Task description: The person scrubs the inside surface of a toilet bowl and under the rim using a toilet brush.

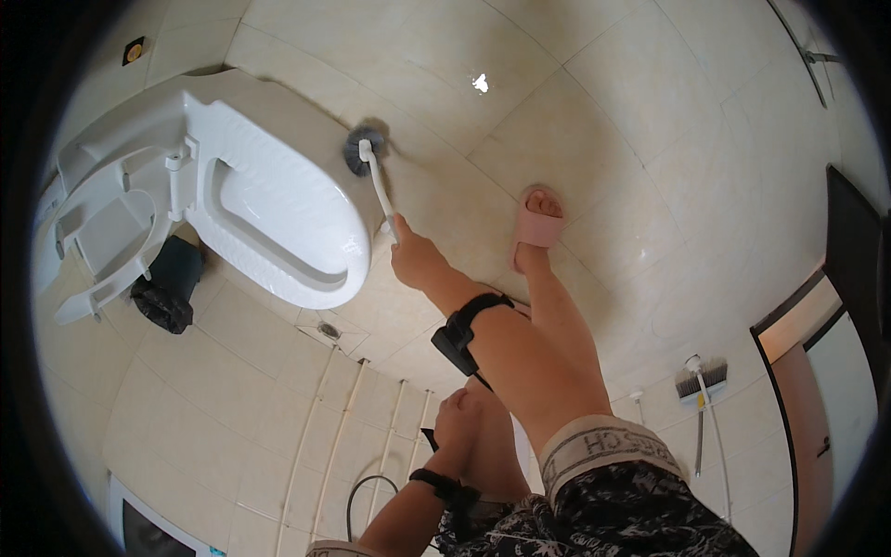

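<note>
My right hand [418,256] is closed around the white handle of a toilet brush [380,182]. The brush's round grey bristle head lies against the outer base of a white toilet [358,240], on the side towards the top of the view. The toilet's seat and lid [111,230] are raised, and the bowl's inside shows. My left hand [457,420] rests on my bent knee; I see no object in it, and its fingers are partly hidden from view.
A dark bin with a black bag [174,278] stands beside the toilet. A floor drain [328,330] lies near several wall pipes [334,432]. My foot wears a pink slipper [539,226]. A broom [702,383] is by the wall at right, near a doorway [776,348].
</note>
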A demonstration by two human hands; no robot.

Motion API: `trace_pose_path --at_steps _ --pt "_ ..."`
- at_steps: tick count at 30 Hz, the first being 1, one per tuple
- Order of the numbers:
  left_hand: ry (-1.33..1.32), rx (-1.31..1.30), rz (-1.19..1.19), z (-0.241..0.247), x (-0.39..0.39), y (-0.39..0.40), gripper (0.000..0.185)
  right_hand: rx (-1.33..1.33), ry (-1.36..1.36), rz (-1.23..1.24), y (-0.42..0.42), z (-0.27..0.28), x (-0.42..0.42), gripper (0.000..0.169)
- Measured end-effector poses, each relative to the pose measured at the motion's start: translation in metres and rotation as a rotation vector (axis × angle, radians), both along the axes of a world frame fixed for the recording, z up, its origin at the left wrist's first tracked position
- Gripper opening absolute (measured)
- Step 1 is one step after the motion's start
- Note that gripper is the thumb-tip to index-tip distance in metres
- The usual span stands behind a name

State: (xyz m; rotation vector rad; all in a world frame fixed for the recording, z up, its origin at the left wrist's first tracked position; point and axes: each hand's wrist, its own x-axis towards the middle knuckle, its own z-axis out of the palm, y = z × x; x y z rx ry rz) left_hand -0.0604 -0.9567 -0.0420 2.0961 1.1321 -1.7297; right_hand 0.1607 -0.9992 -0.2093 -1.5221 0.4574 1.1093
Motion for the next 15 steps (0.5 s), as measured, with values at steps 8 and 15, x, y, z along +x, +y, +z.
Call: trace_pose_path --at_steps 8,15 --pt "-0.093 -0.170 -0.100 -0.003 -0.055 0.036 0.039 0.514 0.939 -0.504 0.044 0.050 -0.139 0.061" --pt "-0.048 -0.105 0.072 -0.014 -0.094 0.062 0.036 0.398 0.778 -0.687 0.001 0.087 -0.078 0.054"
